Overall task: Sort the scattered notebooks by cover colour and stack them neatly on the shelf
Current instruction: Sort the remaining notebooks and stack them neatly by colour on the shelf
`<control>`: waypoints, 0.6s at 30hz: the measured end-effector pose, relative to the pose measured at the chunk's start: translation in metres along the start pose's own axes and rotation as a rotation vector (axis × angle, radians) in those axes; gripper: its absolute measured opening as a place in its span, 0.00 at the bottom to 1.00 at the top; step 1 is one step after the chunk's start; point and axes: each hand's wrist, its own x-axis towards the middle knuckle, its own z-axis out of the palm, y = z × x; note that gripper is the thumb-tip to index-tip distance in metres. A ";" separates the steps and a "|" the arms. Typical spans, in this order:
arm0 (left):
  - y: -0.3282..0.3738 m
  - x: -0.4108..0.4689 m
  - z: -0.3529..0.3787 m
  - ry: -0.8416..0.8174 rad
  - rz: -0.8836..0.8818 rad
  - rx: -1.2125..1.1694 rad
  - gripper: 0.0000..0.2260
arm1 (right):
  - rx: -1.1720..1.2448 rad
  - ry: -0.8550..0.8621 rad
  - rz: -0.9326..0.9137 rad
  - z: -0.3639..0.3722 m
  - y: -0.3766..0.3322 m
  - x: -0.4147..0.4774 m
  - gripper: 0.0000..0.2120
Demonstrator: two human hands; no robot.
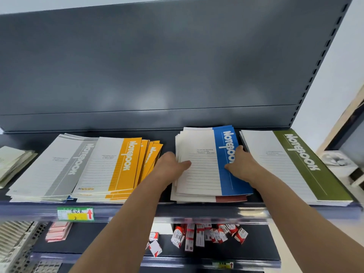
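head view, step: looks like the squaring-up bit. The blue stack point(202, 166) is being tidied, and its covers fan out a little at the left edge.
left hand point(171, 166): grasping the blue stack's left edge, thumb on the top cover, fingers tucked out of sight over the edge
right hand point(241, 162): same deal on the right edge, thumb on the blue band, gripping
odd one out: a red notebook point(232, 199) peeks out at the bottom of the blue stack, so imo the sort isn't finished
other piles: orange stack point(122, 164) just left of the blue stack and pretty splayed, grey stack point(59, 164) further left, green stack point(295, 164) just right of it and neat
next move: I'd guess lift the blues, slide the red one out without spilling the rest, then square up the orange fan
shelf point(216, 208): dark metal, flat, everything lies face up on it. A price tag point(75, 213) sits on the front rail, down-left of the blue stack.
room: dark back panel point(157, 66) behind the blue stack, small red-and-white boxes point(206, 233) below it, pale wall off to the right
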 end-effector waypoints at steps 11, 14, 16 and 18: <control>0.016 0.015 -0.015 -0.146 -0.151 -0.379 0.22 | 0.047 0.063 -0.019 0.007 0.001 -0.007 0.36; 0.019 0.014 -0.015 -0.166 -0.108 -0.456 0.19 | 0.142 0.025 -0.015 0.001 0.005 -0.009 0.31; 0.021 0.012 -0.015 -0.159 -0.073 -0.574 0.19 | 0.203 0.015 -0.027 -0.003 0.007 -0.011 0.28; 0.023 0.007 -0.017 -0.117 -0.018 -0.640 0.18 | 0.192 0.067 -0.076 -0.006 0.007 -0.013 0.31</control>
